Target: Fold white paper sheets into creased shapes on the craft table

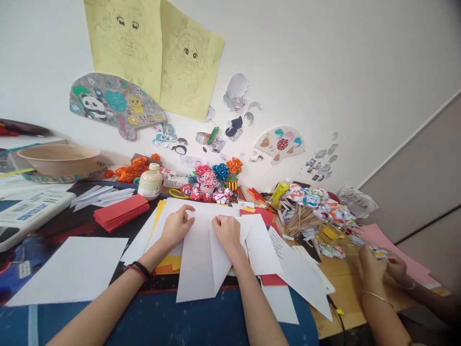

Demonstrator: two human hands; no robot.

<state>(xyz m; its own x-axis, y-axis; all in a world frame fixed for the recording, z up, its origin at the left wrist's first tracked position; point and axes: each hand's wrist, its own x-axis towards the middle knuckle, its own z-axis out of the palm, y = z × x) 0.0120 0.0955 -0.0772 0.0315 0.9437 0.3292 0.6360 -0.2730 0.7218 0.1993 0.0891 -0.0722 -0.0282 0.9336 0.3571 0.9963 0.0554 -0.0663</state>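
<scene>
A white sheet of paper (199,269) with a lengthwise crease lies in front of me on a stack of white and coloured paper. My left hand (179,225) is at its upper left edge, fingers curled in and thumb close to the forefinger. On the upper right part of the same sheet, my right hand (227,233) is closed, knuckles up, with the fingertips tucked out of sight. Both hands seem to grip the paper, though the exact contact is hidden. Another white sheet (264,247) lies just right of my right wrist.
Red paper strips (121,211) and a glue bottle (150,182) stand at back left, near a pale bowl (59,158). Paper flowers (207,177) line the wall. A loose sheet (72,269) lies left. At right, another person's hands (374,262) hold a small patterned paper piece.
</scene>
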